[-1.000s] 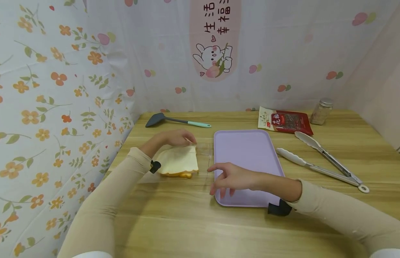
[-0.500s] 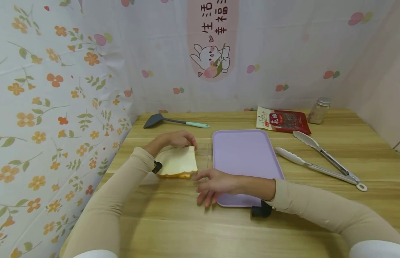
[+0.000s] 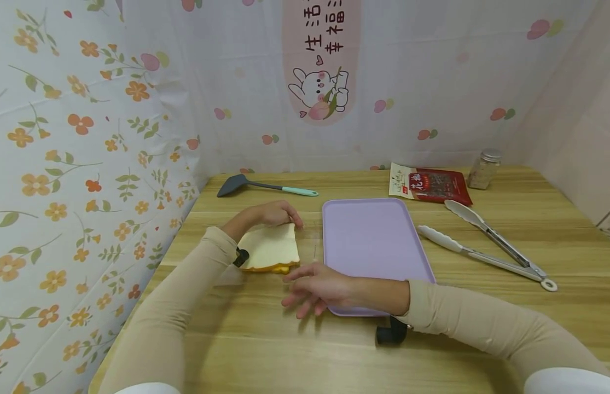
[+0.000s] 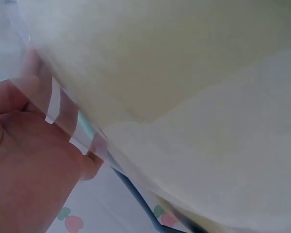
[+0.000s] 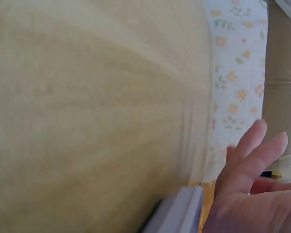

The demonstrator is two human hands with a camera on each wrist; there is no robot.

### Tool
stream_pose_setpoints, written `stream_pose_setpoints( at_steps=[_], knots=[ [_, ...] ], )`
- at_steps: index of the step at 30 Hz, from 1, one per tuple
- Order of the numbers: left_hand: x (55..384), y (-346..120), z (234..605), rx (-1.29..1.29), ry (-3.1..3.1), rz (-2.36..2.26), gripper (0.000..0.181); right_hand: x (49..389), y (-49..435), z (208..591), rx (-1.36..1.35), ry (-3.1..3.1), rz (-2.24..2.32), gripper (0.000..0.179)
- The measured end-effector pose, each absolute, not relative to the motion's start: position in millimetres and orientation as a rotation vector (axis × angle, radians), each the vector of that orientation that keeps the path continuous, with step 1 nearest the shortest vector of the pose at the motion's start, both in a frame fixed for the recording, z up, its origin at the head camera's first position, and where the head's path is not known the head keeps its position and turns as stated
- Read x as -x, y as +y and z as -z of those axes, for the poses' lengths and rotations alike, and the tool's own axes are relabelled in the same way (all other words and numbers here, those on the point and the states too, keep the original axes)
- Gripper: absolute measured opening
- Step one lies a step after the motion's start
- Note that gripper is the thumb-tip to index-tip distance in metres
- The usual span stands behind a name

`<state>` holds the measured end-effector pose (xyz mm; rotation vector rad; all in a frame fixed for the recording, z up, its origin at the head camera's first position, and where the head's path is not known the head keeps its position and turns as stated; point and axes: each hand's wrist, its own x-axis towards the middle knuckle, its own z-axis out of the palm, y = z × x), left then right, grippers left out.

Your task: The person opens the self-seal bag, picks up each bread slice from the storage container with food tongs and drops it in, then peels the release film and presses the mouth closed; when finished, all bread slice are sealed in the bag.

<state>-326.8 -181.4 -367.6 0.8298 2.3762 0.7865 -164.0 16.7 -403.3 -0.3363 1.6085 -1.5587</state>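
Wood-grained worktop (image 3: 265, 345) carries a lilac tray (image 3: 366, 235), which looks stiff and best lifted by its rim. To its left, clear film (image 3: 308, 246) extends past the bread (image 3: 271, 249); probably slippery and quick to crease, though whether it wraps the bread I cannot tell. The bread lies left of the tray and looks light, soft and easily dented, so broad support from beneath should suit it better than squeezing. The left hand (image 3: 277, 213) is at its far edge, fingers behind film; whether that grip pinches anything is unclear. The right hand (image 3: 324, 287) hovers by the tray's near left corner, its grip loosely spread, holding nothing. Yellow filling (image 3: 282, 270) shows at the bread's near edge and could slip if tilted.
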Motion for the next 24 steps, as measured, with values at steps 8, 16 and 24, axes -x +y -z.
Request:
stream_pose_setpoints(
  at_steps=[8,16,24],
  knots=[
    [324.4,-193.4,368.4,-0.69,2.421,-0.868,0.051,149.0,14.6,408.2,0.193,1.664,1.628,0.02],
    [318.9,-194.0,367.4,-0.658,2.405,-0.903,0.039,133.1,15.5,401.6,0.188,1.579,1.665,0.008],
    [316.8,-187.9,368.1,-0.74,2.444,-0.794,0.029,134.5,21.8,400.1,0.223,1.588,1.615,0.006]
  ],
)
